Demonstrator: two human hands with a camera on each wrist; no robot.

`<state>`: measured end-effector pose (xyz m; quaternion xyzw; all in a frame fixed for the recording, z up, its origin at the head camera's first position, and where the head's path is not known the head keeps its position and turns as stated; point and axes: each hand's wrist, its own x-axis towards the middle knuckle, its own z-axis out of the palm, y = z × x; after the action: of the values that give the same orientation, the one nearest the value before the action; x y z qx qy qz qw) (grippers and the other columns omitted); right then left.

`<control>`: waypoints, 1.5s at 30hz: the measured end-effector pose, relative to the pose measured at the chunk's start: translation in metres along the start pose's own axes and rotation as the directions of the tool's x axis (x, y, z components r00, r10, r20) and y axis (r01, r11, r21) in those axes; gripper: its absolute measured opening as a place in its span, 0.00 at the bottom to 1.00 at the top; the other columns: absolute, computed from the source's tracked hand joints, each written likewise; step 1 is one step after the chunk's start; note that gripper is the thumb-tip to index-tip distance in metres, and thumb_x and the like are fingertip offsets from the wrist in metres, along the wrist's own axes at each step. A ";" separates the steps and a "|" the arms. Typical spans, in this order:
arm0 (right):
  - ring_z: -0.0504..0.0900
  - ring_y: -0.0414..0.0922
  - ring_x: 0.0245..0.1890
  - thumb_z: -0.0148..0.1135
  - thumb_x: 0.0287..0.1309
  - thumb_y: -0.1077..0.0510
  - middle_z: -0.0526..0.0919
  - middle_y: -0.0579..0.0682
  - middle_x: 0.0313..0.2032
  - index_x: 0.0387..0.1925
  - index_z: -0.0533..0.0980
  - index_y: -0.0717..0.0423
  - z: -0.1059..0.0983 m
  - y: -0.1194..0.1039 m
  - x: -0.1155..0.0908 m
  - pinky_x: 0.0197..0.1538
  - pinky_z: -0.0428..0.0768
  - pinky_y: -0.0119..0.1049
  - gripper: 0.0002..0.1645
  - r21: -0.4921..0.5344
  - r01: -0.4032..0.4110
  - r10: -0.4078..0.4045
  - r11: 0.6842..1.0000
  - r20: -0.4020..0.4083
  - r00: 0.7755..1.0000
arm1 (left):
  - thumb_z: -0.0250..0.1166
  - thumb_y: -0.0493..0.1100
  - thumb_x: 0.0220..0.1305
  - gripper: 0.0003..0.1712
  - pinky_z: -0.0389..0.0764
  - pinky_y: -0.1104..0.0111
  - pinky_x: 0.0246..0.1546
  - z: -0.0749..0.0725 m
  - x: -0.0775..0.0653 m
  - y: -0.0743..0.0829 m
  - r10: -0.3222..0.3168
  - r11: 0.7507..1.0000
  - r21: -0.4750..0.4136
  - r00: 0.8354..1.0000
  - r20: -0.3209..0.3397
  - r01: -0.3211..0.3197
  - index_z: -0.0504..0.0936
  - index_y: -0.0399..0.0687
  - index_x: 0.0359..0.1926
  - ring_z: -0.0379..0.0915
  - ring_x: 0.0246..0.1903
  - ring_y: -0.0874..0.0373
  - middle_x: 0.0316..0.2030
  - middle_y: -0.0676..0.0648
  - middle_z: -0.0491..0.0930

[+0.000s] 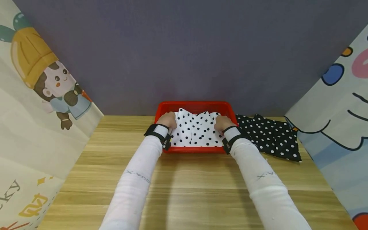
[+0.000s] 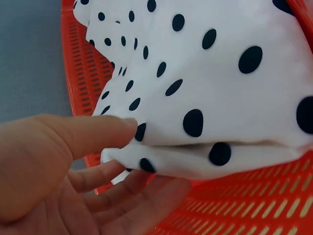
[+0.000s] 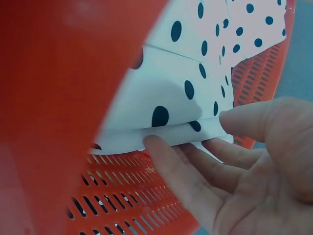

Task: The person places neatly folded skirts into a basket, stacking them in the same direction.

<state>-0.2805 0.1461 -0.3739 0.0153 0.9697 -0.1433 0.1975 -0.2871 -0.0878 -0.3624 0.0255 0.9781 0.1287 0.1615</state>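
A folded white garment (image 1: 198,129) with black polka dots lies in a red plastic basket (image 1: 195,149); whether it is shorts or a top I cannot tell. My left hand (image 1: 167,120) holds its left edge. In the left wrist view, the thumb (image 2: 107,131) lies on top of the cloth, with the fingers beneath the fold. At the opposite edge my right hand (image 1: 223,123) grips the garment. The right wrist view shows that thumb (image 3: 244,117) against the cloth and the fingertips (image 3: 159,144) under its lower layer. Both hands are inside the basket walls.
A black garment (image 1: 268,137) with white dots lies on the wooden table (image 1: 198,191), just right of the basket. A grey wall panel (image 1: 195,57) stands directly behind the basket. Printed cloth walls (image 1: 28,134) flank the table on both sides.
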 end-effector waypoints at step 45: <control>0.71 0.46 0.22 0.57 0.56 0.61 0.73 0.51 0.25 0.32 0.74 0.57 0.020 0.045 -0.070 0.25 0.72 0.38 0.03 -0.201 0.426 -0.468 0.882 -0.474 0.746 | 0.59 0.45 0.59 0.08 0.72 0.65 0.23 0.010 -0.065 -0.029 0.297 0.953 0.119 0.931 -0.212 -0.277 0.75 0.45 0.29 0.72 0.21 0.55 0.19 0.50 0.75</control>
<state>-0.2042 0.1856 -0.3761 -0.1878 0.9666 -0.1384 -0.1058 -0.2227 -0.1197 -0.3588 0.1605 0.9805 0.1101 0.0266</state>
